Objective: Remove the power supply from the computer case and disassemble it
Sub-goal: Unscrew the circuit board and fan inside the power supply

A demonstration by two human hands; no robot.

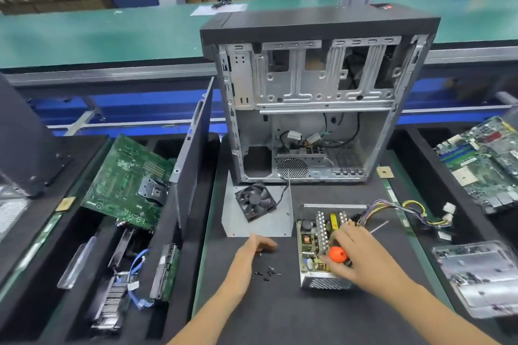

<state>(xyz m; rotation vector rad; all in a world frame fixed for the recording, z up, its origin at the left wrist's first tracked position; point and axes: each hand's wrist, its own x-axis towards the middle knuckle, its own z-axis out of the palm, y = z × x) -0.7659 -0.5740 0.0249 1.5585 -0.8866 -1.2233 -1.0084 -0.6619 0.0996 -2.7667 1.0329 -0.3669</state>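
On the counter [280, 316], before the emptied computer case [316, 103]: 1 power supply [322, 244], out of the case, lid [258, 213] off with fan [255, 200] attached, board exposed. Your right hand [356, 255] grips an orange-handled screwdriver [337, 254] over the board. Your left hand [259, 244] rests loosely open, holding nothing, near the loose screws [266, 273]. Step, by my judgement: freeing the board. Next: seat the tip squarely and steady the housing.

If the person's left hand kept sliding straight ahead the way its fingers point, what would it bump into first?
Probably the flat grey metal cover plate lying just beyond the left hand, whose near edge sits right by the fingertips. The black fan resting on that plate would come next. Depth is hard to judge from this one view.
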